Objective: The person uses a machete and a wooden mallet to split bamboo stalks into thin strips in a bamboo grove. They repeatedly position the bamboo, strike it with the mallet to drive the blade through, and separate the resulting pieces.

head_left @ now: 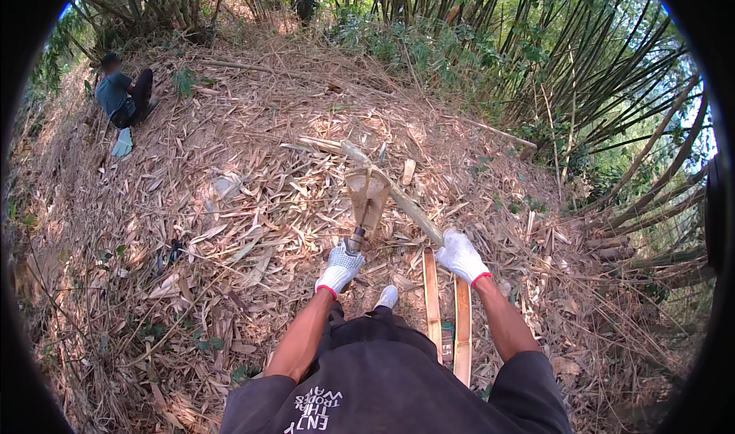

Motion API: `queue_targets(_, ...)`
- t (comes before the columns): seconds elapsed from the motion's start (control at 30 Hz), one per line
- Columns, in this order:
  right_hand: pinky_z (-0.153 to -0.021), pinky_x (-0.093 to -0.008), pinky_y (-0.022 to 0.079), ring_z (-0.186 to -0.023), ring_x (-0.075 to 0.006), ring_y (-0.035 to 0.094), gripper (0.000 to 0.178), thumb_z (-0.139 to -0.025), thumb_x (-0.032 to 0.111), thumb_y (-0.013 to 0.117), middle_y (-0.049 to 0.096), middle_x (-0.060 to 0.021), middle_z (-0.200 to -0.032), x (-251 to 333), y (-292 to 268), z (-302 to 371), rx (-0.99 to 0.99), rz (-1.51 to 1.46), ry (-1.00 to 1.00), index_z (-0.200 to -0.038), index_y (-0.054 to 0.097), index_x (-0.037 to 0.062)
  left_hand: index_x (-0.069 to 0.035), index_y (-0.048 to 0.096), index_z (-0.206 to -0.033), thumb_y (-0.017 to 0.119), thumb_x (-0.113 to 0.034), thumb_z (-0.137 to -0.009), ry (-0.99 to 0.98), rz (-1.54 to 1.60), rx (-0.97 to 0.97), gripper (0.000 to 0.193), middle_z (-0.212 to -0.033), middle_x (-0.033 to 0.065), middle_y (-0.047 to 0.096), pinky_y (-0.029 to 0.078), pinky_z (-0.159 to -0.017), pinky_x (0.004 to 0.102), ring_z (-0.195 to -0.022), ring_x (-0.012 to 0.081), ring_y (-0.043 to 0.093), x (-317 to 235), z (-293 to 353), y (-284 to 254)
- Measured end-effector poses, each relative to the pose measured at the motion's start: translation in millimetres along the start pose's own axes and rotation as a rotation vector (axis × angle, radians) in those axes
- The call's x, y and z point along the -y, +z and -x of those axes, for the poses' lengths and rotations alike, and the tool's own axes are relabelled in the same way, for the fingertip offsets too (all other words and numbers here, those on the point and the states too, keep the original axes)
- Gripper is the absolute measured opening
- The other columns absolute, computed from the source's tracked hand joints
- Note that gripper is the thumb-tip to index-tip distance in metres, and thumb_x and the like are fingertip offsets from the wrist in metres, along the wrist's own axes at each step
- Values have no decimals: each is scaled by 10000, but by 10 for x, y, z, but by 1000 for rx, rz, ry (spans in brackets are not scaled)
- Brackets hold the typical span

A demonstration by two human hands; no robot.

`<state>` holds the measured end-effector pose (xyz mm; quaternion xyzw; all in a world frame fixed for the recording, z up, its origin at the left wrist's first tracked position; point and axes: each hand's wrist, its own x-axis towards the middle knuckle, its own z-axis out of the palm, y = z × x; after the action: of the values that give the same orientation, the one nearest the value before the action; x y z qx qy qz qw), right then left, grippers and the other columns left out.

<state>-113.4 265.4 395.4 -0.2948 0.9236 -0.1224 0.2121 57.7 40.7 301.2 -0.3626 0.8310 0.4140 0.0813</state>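
My left hand (341, 267), in a white dotted glove with a red cuff, is closed around the handle of a long-bladed chopping knife (358, 238). Its dark blade points away from me and is hard to make out against a pale wooden block (358, 189). In a similar white glove, my right hand (461, 256) grips the near end of a greyish bamboo stick (413, 210). From there the stick slants away to the left, passing over the block's far end. Two split bamboo strips (432, 300) lie beside my right forearm, running back toward my body.
Dry bamboo leaves (253, 262) cover the sloping ground. A person (122, 97) sits at the far left by a pale green object (122, 143). Bamboo clumps (612, 74) stand at the back right, and a long pole (490, 130) lies across the slope. My shoe (388, 297) is near the block.
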Motion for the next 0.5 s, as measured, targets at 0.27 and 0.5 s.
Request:
queue_targets(0.27, -683, -415, 505, -796, -393, 653, 389, -786, 155, 705, 651, -231, -859, 555, -562, -184, -593, -548, -93, -1101, 557, -20, -11, 535, -1125, 628, -260, -793, 10, -16, 59, 426, -1015, 285, 627, 488, -834, 504, -977, 447, 603, -126, -180, -39)
queue_targets(0.5, -804, -471, 524, -900, -433, 640, 397, -752, 226, 634, 639, -309, -924, -562, 941, -763, 230, 136, 82, -1032, 586, -50, -63, 581, -1123, 556, -322, -823, 99, -166, 150, 397, -964, 258, 657, 521, -797, 484, -921, 424, 640, 970, -776, 847)
